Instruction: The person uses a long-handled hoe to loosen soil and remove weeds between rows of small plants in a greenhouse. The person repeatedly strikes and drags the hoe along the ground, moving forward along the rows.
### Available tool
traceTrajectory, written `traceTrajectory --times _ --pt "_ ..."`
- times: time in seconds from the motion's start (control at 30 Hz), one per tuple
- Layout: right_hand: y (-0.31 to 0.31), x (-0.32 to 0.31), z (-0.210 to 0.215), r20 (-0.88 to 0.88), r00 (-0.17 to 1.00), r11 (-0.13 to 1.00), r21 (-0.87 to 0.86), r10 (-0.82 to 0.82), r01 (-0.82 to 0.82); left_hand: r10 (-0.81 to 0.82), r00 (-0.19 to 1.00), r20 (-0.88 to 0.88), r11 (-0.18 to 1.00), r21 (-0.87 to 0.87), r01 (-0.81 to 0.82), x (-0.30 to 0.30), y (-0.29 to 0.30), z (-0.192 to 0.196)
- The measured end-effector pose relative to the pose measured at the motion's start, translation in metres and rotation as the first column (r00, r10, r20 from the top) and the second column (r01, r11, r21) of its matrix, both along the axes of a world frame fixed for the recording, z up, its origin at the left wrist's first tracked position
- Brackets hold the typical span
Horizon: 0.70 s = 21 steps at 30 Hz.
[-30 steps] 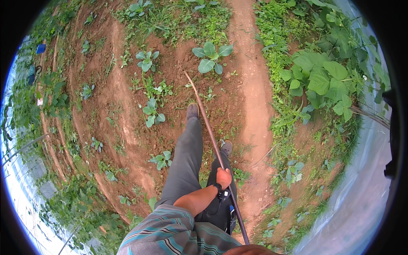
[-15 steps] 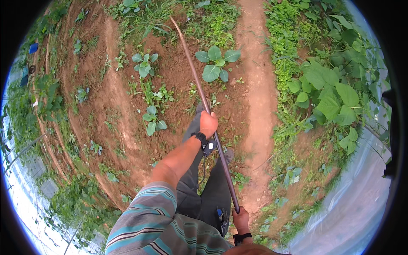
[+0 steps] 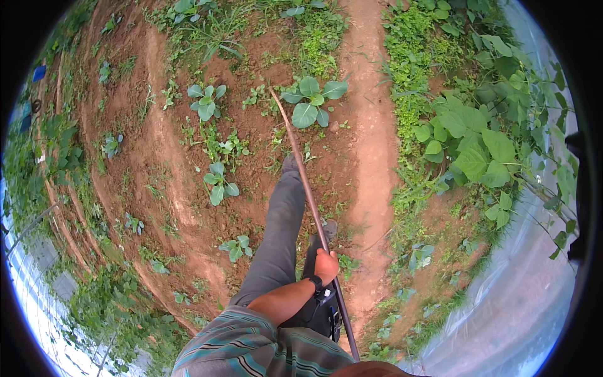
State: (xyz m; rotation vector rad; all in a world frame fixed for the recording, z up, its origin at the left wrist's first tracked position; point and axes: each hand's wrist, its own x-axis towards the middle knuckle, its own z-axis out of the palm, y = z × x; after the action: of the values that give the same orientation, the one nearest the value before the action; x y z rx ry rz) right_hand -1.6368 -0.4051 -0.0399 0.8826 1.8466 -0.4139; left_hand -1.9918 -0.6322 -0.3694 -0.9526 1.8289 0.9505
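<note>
A long brown pole [image 3: 303,173], paler and slightly bent at its far end, slants from the soil down to the lower edge beside my legs. My left hand [image 3: 326,266] is closed around its lower part, in front of my right leg. Where the pole's near end passes out of sight by the lower edge, my right hand is not visible. The far tip rests at or just above the soil, close to the left side of a broad-leaved seedling [image 3: 308,100]; contact cannot be made out. No blade shows there.
Smaller seedlings [image 3: 206,102] and weeds [image 3: 229,146] grow left of the pole. A bare dirt path [image 3: 370,151] runs along the right, bordered by low greens and a large-leaved bean-like plant [image 3: 468,122]. Plastic sheeting [image 3: 509,314] curves beyond. My left shoe [image 3: 289,164] stands near the seedlings.
The pole has been drawn back toward me, its tip moving from the far weeds to beside the broad-leaved seedling. My left hand came nearer my body; my right hand left the picture.
</note>
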Motion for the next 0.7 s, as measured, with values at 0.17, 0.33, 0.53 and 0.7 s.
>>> traceTrajectory --times 0.17,0.33,0.53,0.7 --pt "-0.018 -0.049 -0.017 -0.053 0.996 0.998 0.001 0.068 -0.068 0.042 0.995 -0.088 0.999 -0.022 -0.045 -0.040 -0.023 -0.016" --pt "-0.069 -0.180 -0.130 -0.177 0.984 0.997 -0.083 -0.004 -0.011 0.044 0.950 -0.308 0.986 -0.140 -0.091 -0.194 -0.078 -0.069" --pt "-0.059 -0.188 -0.193 -0.178 0.942 0.927 -0.302 -0.285 0.223 0.032 0.962 -0.271 0.981 -0.175 -0.082 -0.224 -0.063 -0.110" --pt "-0.015 -0.063 -0.091 -0.028 0.980 0.973 -0.127 -0.197 0.192 0.075 0.982 -0.172 0.992 -0.088 -0.091 -0.084 -0.012 -0.054"
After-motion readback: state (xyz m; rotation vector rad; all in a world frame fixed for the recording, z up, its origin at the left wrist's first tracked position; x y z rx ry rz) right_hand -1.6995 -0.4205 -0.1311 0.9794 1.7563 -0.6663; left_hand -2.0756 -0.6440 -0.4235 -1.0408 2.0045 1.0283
